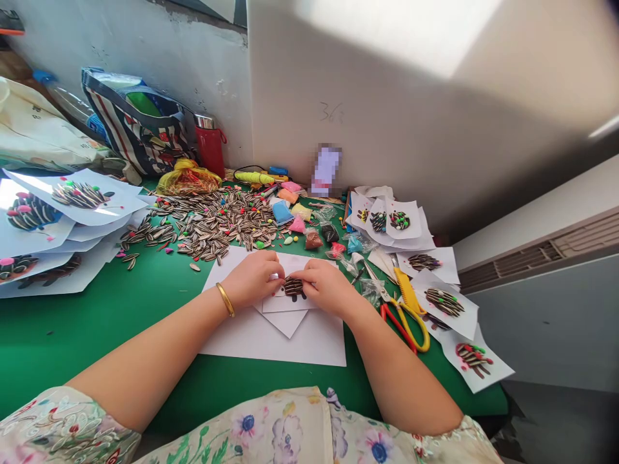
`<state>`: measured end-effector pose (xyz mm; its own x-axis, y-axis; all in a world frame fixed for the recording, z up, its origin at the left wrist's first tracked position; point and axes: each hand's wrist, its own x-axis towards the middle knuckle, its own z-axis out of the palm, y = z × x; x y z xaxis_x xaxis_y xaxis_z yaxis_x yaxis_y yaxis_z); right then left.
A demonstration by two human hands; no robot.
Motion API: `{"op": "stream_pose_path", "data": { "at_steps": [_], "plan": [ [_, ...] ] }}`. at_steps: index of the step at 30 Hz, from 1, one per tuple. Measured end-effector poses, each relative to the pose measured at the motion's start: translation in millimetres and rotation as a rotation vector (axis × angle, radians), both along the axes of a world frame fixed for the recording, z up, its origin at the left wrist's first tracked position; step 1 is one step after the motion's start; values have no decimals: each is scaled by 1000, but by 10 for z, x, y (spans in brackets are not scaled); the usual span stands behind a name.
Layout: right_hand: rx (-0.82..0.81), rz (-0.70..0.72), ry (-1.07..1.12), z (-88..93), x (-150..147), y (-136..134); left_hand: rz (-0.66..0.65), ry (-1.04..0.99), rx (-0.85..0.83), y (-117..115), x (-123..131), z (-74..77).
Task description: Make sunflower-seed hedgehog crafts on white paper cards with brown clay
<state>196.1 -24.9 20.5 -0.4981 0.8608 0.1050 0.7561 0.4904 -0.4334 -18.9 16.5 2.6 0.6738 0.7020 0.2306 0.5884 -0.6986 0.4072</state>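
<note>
A small white card with a sunflower-seed picture lies on a stack of white paper sheets on the green table. My left hand, with a gold bangle on its wrist, has its fingers curled and pinched at the card's left edge. My right hand rests curled on the card's right side, fingertips touching the seed picture. Whether either pinch holds a seed is too small to make out.
A heap of striped sunflower seeds with coloured beads lies behind the paper. Finished seed pictures are stacked left and right. Yellow scissors, small clay packets, a red flask and a striped bag stand around.
</note>
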Motion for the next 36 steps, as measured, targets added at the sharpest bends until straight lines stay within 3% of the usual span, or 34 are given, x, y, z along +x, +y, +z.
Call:
{"op": "stream_pose_path", "data": {
  "at_steps": [21,31,36],
  "plan": [
    [-55,40,-9,20,-26,-4,-17,19,-97,3,5,-10],
    [-29,-311,65,91,233,44,67,-41,-132,39,-45,26],
    [-72,-363,-62,102,269,80,104,-67,-132,67,-74,14]
  ]
}}
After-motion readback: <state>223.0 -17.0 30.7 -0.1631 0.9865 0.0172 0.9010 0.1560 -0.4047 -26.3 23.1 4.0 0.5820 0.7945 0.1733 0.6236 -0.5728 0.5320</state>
